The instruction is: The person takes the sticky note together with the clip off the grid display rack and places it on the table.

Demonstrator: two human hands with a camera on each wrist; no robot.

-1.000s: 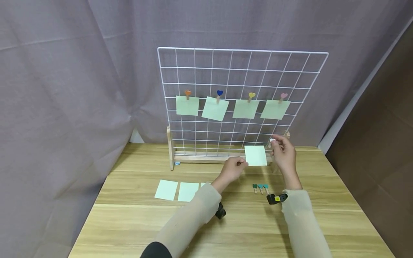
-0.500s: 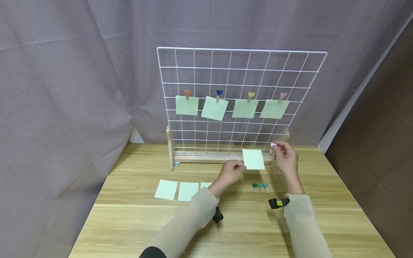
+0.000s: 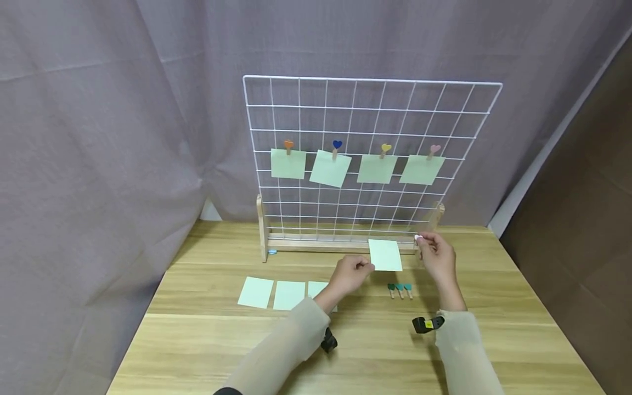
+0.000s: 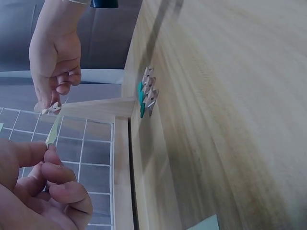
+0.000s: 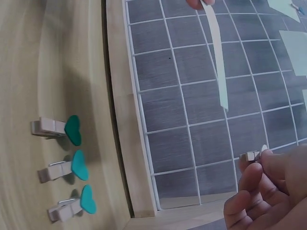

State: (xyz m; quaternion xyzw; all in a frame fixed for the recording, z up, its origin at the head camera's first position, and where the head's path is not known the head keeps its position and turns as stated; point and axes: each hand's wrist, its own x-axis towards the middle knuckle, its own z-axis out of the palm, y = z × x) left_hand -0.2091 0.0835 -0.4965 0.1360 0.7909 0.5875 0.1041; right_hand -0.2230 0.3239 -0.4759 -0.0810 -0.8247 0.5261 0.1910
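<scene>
My left hand (image 3: 349, 274) pinches a pale green paper square (image 3: 385, 255) by its lower left corner, holding it up before the foot of the white wire grid (image 3: 345, 118). In the left wrist view the paper (image 4: 53, 132) shows edge-on between thumb and fingers. To the right of it, my right hand (image 3: 438, 258) pinches a small wooden clothespin (image 5: 250, 156) with a white heart. Paper and clothespin are apart. Four-corner notes hang in a row on the grid, including one (image 3: 288, 164) under an orange heart clothespin (image 3: 288, 145).
Several more paper squares (image 3: 255, 292) lie on the wooden table (image 3: 385, 351) at the left. Three green and teal heart clothespins (image 3: 400, 291) lie in front of the right hand. The grid stands in a wooden base (image 3: 316, 245), with a grey curtain (image 3: 123, 137) behind.
Both hands have come down and toward me, the left with the paper square and the right with the clothespin. The paper has also shifted slightly left.
</scene>
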